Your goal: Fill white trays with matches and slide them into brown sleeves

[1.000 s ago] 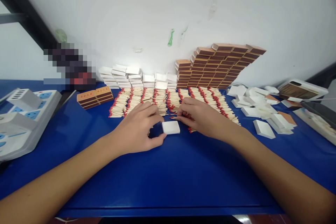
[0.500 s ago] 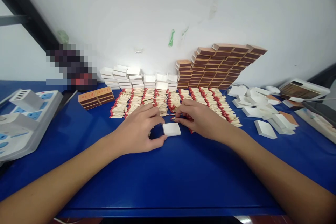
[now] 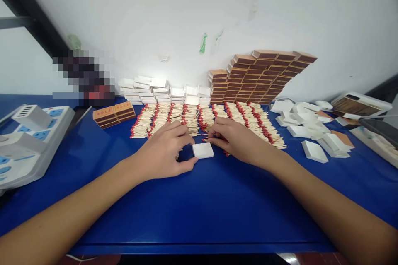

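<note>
Resting on the blue bench (image 3: 199, 211) between two hands, one small white box (image 3: 203, 150) is held at its left end by the thumb and fingers of the left hand (image 3: 166, 151). The fingers of the right hand (image 3: 234, 138) are drawn together near it; whether a match is pinched cannot be told. About nine rows of matches (image 3: 158, 118) are laid behind. The box is plain, shallow and rectangular, its corners softly rounded.

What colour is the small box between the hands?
White. The small box shows best in the head view, the only view here.
</note>
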The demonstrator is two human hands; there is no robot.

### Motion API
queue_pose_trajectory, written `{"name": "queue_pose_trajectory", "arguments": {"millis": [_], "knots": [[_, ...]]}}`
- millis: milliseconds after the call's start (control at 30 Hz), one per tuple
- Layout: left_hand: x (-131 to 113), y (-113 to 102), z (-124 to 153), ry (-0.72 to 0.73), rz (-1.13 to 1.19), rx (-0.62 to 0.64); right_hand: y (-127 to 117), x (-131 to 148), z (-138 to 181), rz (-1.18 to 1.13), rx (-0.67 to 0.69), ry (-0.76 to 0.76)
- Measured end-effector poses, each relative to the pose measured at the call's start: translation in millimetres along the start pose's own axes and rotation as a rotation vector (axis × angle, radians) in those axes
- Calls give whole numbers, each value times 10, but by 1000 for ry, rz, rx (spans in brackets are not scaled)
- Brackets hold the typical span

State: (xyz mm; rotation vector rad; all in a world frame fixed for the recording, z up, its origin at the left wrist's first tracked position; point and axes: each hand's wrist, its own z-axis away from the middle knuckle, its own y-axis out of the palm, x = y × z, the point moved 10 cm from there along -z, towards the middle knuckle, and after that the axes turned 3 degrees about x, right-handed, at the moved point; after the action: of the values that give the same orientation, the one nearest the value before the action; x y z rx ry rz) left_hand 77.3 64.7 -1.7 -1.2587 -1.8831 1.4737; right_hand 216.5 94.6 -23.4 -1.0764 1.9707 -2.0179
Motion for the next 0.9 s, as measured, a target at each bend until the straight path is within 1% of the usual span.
{"name": "queue_pose_trajectory", "arguments": {"millis": [100, 200, 300, 400, 500, 567, 700, 800, 900], "knots": [[3, 3, 4, 0, -1, -1, -7, -12, -3, 2, 7, 22], [-3, 3, 8, 5, -3, -10, -89, 31, 16, -9, -37, 19], [-9, -5, 3, 2, 4, -13, -135, 183, 63, -16, -66, -36], [-22, -18, -5, 1, 13, -12, -81, 363, 115, 0, -40, -95], [-34, -33, -4, 8, 18, -20, -37, 423, 135, 27, -24, -111], [-28, -30, 0, 7, 17, -19, -69, 374, 124, 28, -52, -110], [-21, -22, 9, 15, 7, -20, -178, 146, 82, 85, -140, -87], [-24, -25, 12, 21, 1, -30, -144, 21, 54, 124, -129, -84], [-28, -21, 11, 23, 0, -29, -100, -21, 41, 138, -127, -85]]}}
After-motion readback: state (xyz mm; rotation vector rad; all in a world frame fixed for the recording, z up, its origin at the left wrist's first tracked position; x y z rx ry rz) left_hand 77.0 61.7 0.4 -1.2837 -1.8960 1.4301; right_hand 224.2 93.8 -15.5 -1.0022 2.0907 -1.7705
